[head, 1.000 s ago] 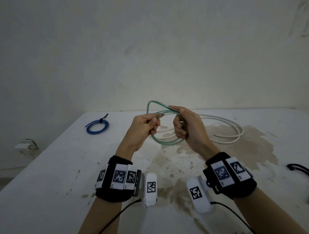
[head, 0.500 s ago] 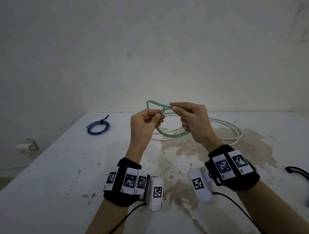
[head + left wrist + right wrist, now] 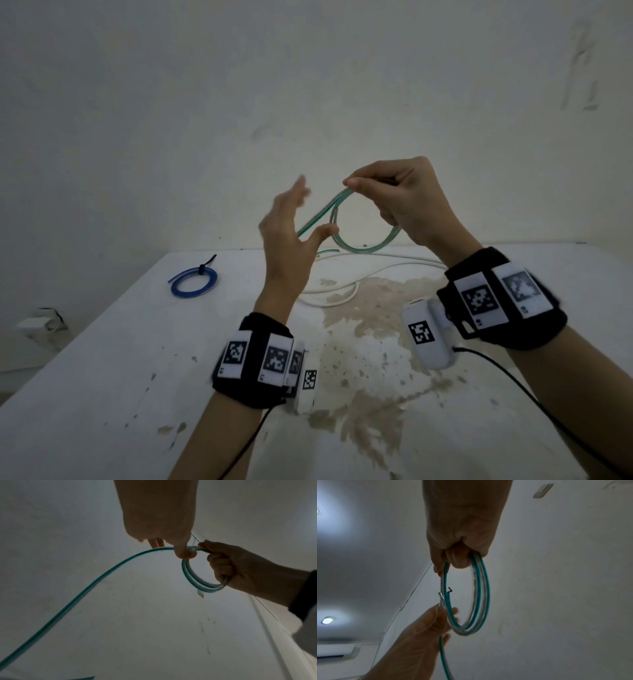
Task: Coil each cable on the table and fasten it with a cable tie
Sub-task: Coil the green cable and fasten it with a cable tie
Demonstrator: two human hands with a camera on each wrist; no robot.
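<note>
A green and clear cable (image 3: 363,245) hangs as a small coil of a few loops above the table. My right hand (image 3: 356,185) pinches the top of that coil between thumb and fingers, and the loops (image 3: 481,588) hang from its curled fingers (image 3: 457,561). My left hand (image 3: 315,208) is raised beside it with its fingers spread straight; its thumb (image 3: 185,553) touches the loose strand (image 3: 102,577) that runs down and away. The cable's cut ends (image 3: 444,595) stick out near the left hand (image 3: 443,616).
A blue coil (image 3: 193,282) bound with a black cable tie (image 3: 205,267) lies at the back left of the white table (image 3: 102,377). A white cable (image 3: 342,296) lies loose behind the hands, by a brown stain (image 3: 376,308).
Both hands have risen higher above the table with the green coil. My left hand has let go of the cable end and spread its fingers; the right still holds the coil.
</note>
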